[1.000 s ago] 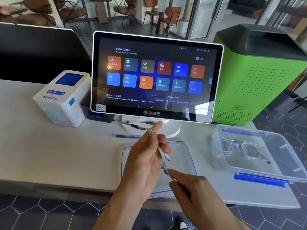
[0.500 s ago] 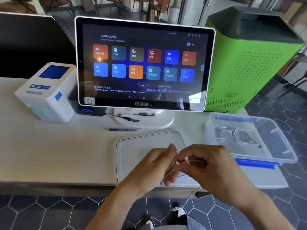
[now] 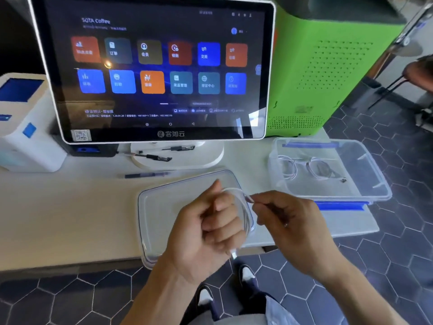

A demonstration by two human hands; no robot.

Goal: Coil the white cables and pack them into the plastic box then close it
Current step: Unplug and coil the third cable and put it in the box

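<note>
While the left hand (image 3: 206, 233) curls round the looped white cable (image 3: 243, 214), the right hand (image 3: 288, 228) pinches its end.

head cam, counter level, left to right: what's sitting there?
white label printer → touchscreen terminal → clear lid lying flat → open plastic box holding coiled white cables → green machine behind the box.
</note>
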